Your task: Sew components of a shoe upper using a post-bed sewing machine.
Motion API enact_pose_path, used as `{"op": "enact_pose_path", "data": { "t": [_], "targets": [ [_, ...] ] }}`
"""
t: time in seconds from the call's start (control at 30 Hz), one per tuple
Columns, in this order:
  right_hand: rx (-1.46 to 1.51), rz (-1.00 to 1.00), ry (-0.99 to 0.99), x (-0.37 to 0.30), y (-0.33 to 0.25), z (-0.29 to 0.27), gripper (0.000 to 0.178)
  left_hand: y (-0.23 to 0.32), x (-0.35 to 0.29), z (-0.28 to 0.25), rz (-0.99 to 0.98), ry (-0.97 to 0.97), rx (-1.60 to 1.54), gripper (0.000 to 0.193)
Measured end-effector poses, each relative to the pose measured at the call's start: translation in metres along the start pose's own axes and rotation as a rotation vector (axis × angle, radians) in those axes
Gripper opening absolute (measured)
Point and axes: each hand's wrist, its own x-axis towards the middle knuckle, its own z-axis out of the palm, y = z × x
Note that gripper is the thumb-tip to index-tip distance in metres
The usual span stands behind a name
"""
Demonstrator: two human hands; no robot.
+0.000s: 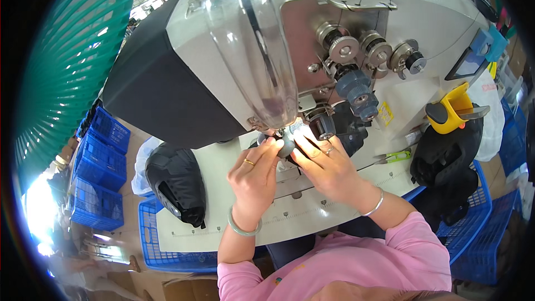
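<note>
Under the head of a large white sewing machine [362, 28], a small dark grey ribbed piece [287, 146] lies close to the needle area. My left hand [253, 177] has its fingertips pinched together at the left edge of this piece. On the other side, my right hand [326, 168] rests with fingers stretched forward and apart, touching the piece's right edge. Fingers and machine parts partly hide the piece, so its full shape cannot be made out. Black material [350, 129] lies just behind my right hand.
A black padded item [175, 184] sits at the table's left end. Green-handled snips [394, 157] lie to the right, near a yellow and black holder [451, 110] on black pieces. Blue crates [100, 170] stand at left; a green fan guard [72, 50] is upper left.
</note>
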Motion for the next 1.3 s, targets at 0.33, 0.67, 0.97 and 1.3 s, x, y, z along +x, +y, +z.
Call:
{"op": "enact_pose_path", "data": {
  "t": [0.33, 0.67, 0.97, 1.3],
  "targets": [
    [-0.096, 0.054, 0.022, -0.001, -0.015, 0.011, 0.032, -0.002, -0.004, 0.003, 0.075, -0.026, 0.072, 0.032],
    [0.176, 0.147, 0.049, -0.001, 0.001, -0.009, 0.039, -0.005, -0.008, 0.010, 0.154, -0.017, 0.142, 0.033],
    [-0.015, 0.273, -0.172, 0.002, 0.008, -0.011, 0.043, 0.004, -0.002, 0.005, -0.311, 0.051, -0.166, 0.024],
    [0.064, 0.366, -0.152, 0.003, 0.004, -0.011, 0.042, -0.004, -0.007, 0.005, 0.028, 0.072, -0.108, 0.025]
  ]
}}
